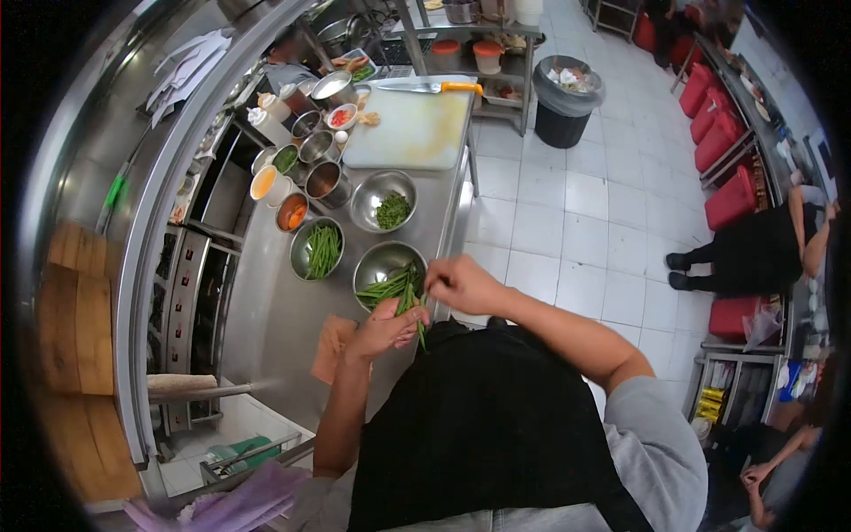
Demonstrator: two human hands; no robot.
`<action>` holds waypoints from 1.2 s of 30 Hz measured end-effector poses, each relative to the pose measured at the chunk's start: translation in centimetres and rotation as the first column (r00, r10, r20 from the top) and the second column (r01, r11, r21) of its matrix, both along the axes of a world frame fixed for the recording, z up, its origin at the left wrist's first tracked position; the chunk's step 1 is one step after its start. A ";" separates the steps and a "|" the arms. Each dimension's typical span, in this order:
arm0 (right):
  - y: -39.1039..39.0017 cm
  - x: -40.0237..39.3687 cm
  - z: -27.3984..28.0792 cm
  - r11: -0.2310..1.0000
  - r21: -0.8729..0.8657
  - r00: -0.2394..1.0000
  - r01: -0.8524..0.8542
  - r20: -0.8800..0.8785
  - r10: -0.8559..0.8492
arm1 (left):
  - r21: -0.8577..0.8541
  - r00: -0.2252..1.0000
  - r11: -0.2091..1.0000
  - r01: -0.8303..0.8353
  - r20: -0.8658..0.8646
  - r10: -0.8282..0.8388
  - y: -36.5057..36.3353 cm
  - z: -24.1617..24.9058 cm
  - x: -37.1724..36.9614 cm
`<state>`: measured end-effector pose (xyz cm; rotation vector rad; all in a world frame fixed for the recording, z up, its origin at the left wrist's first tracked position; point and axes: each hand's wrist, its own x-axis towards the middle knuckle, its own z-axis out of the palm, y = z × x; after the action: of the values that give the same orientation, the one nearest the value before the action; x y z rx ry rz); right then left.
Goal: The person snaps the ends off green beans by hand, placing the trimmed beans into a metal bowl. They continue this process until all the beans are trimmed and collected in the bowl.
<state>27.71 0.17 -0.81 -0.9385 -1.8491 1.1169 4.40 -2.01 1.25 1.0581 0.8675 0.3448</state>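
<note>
My left hand is wrapped round a bunch of green beans at the near edge of a steel bowl. More beans lie in that bowl. Just right of the bunch, my right hand has its fingers pinched together; whatever is between them is too small to make out. To the left stands a second bowl with cut green beans. Behind, another steel bowl holds finely chopped greens.
A white cutting board carries a knife with an orange handle. Small containers crowd its left side. A brown cloth lies near my left forearm. A bin stands on the floor; people are at the right counter.
</note>
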 end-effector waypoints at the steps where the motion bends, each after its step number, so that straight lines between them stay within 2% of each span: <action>1: 0.4 -0.1 -1.2 1.000 0.006 1.000 -0.008 0.005 0.008 | -0.018 0.998 1.000 -0.018 0.052 0.019 0.1 0.0 -0.1; 2: 0.8 0.1 -2.5 0.962 -0.273 0.979 -0.016 -0.202 -0.041 | -0.012 0.998 1.000 -0.027 0.056 0.027 0.1 -0.1 -0.1; 3: 1.0 0.1 -2.7 0.848 -0.523 0.915 -0.083 -0.378 -0.144 | -0.076 0.981 0.990 -0.115 0.145 0.125 0.0 -0.3 -0.3; 4: 0.6 0.0 -2.9 0.850 -0.520 0.914 -0.091 -0.382 -0.136 | -0.146 0.949 0.970 -0.193 0.223 0.222 0.0 -0.3 -0.5; 6: -1.0 -0.2 -3.1 0.704 -0.630 0.871 -0.328 -0.490 -0.033 | -0.136 0.938 0.965 -0.223 0.240 0.251 0.0 -0.1 -0.7; 7: -1.4 -0.4 -3.0 0.710 -0.615 0.885 -0.343 -0.464 0.026 | -0.128 0.924 0.960 -0.248 0.267 0.275 0.1 -0.2 -0.6; 10: -1.8 -0.7 -1.8 0.657 -0.641 0.867 -0.398 -0.496 0.041 | -0.075 0.931 0.962 -0.262 0.244 0.272 0.2 0.2 -0.4; 12: -1.9 -1.1 -1.4 0.653 -0.662 0.874 -0.368 -0.487 -0.001 | -0.031 0.938 0.963 -0.266 0.222 0.267 0.1 0.5 -0.2; 14: -1.8 -1.3 -1.3 0.784 -0.563 0.947 -0.261 -0.305 0.096 | 0.011 0.946 0.965 -0.262 0.203 0.255 0.2 0.6 0.2; 15: -1.8 -1.4 -1.7 0.786 -0.562 0.948 -0.258 -0.304 0.094 | 0.053 0.952 0.967 -0.250 0.195 0.236 0.2 0.6 0.3; 16: -1.7 -1.7 -2.6 0.837 -0.496 0.950 -0.232 -0.299 0.086 | 0.094 0.958 0.967 -0.238 0.186 0.218 0.2 0.6 0.3; 17: -1.7 -1.9 -3.2 0.881 -0.427 0.952 -0.205 -0.295 0.078 | 0.094 0.958 0.967 -0.237 0.186 0.217 0.2 0.6 0.4; 18: -1.8 -2.2 -3.3 0.881 -0.427 0.952 -0.204 -0.296 0.077 | 0.103 0.959 0.965 -0.241 0.176 0.221 0.1 0.6 0.4; 21: -1.8 -2.2 -3.2 0.876 -0.459 0.944 -0.149 -0.331 -0.013 | 0.129 0.958 0.960 -0.250 0.176 0.226 -0.1 0.7 0.8; 23: -1.3 -1.5 -2.7 0.805 -0.582 0.911 -0.116 -0.385 -0.147 | 0.149 0.956 0.955 -0.257 0.187 0.228 -0.1 0.7 0.9; 24: -1.3 -1.0 -2.7 0.807 -0.579 0.912 -0.116 -0.384 -0.144 | 0.109 0.935 0.943 -0.316 0.205 0.290 -0.2 0.6 0.9; 27: -1.7 -0.2 -2.6 0.672 -0.650 0.875 -0.353 -0.484 -0.008 | 0.072 0.893 0.905 -0.418 0.217 0.395 -0.1 0.4 0.5; 30: -2.8 -0.2 -1.6 0.681 -0.638 0.899 -0.359 -0.433 0.069 | 0.059 0.874 0.888 -0.455 0.220 0.433 -0.1 0.1 0.2; 31: -2.7 -0.4 -2.6 0.723 -0.575 0.898 -0.384 -0.415 0.146 | 0.055 0.869 0.886 -0.461 0.232 0.438 0.0 0.1 0.1; 32: -2.7 -0.7 -3.0 0.724 -0.573 0.898 -0.385 -0.414 0.149 | 0.058 0.868 0.885 -0.463 0.234 0.439 0.0 0.1 0.1; 34: -2.8 -1.6 -3.1 0.895 -0.329 0.933 -0.301 -0.295 0.206 | 0.154 0.902 0.890 -0.428 0.131 0.411 0.0 0.4 0.2; 35: -2.9 -1.6 -3.1 0.884 -0.391 0.960 -0.255 -0.210 0.184 | 0.157 0.901 0.889 -0.431 0.131 0.413 -0.1 0.5 0.3; 36: -2.7 -1.7 -3.3 0.884 -0.389 0.959 -0.258 -0.212 0.187 | 0.169 0.903 0.888 -0.427 0.136 0.408 -0.2 0.5 0.4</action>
<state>26.04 -2.53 -4.11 -0.8390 -1.6395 1.7271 4.84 -2.19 1.75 1.0186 0.9873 0.8543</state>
